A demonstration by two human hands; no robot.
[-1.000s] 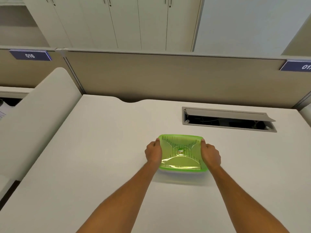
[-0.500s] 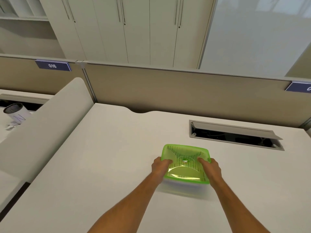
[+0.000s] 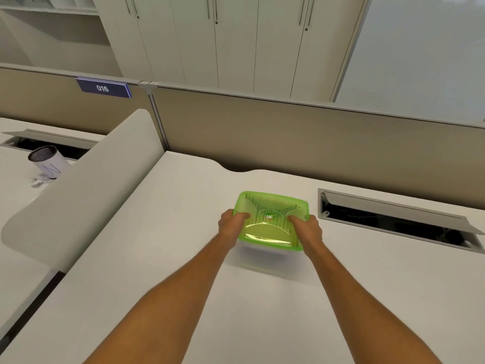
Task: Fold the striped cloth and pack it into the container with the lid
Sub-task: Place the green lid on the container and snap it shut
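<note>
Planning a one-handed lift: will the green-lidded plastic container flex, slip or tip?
The green-lidded clear plastic container probably stays rigid: its moulded lid holds shape. Glossy plastic may slip. It looks light, holding only striped cloth, and low and flat, so unlikely to tip.

Bright, even light; soft shadows, wide-angle bending at edges, slight blur

Bench [image 3: 162,258]: pale off-white top, notch cut in far edge. Cable tray [image 3: 393,222]: grey flap raised, dark recess, set into bench at right. Partition [image 3: 301,137]: beige panel along far edge, grey cap. Side divider [image 3: 86,187]: rounded, light grey, at left. Number plate [image 3: 103,88]: blue, reads 016. Cabinets [image 3: 223,40]: pale doors, slim handles, behind partition. Neighbouring desk [image 3: 15,187]: white cup [image 3: 47,161] lying tilted. Glass panel [image 3: 425,53]: upper right. Lighting: even, soft.
</note>
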